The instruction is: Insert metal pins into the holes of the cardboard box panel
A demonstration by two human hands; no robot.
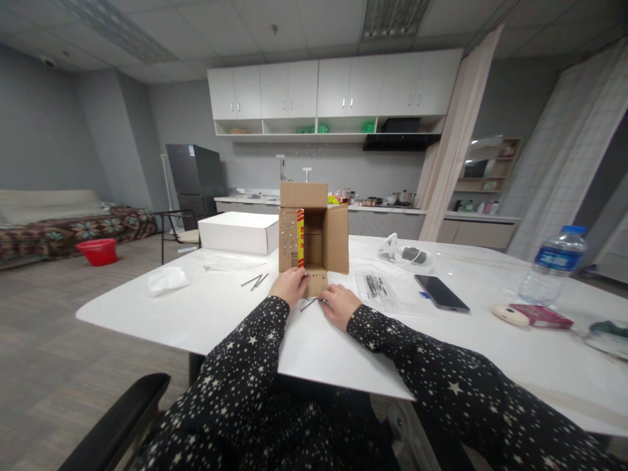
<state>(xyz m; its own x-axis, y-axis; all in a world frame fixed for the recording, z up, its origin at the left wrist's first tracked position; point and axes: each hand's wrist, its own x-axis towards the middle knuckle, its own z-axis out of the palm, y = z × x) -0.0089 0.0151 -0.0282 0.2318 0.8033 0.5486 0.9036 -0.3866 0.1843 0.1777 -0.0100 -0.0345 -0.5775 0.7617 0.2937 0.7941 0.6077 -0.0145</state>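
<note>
A small brown cardboard box (314, 232) lies on its side on the white table (235, 314), its open mouth and flaps facing me. Rows of small metal pieces stud its left outer face beside a red and yellow strip. My left hand (290, 286) rests at the lower flap and pinches a thin metal nail against it. Just right of it, my right hand (339, 305) lies low on the tabletop with its fingers closed on another nail. More loose nails (255, 281) are scattered to the left of the box.
A white flat box (239, 232) stands behind left, with crumpled white plastic (167, 280) nearer. A clear bag of nails (377, 288), a black phone (439, 292), a water bottle (553, 265) and a red packet (540, 316) lie to the right. A chair arm (118, 418) is at lower left.
</note>
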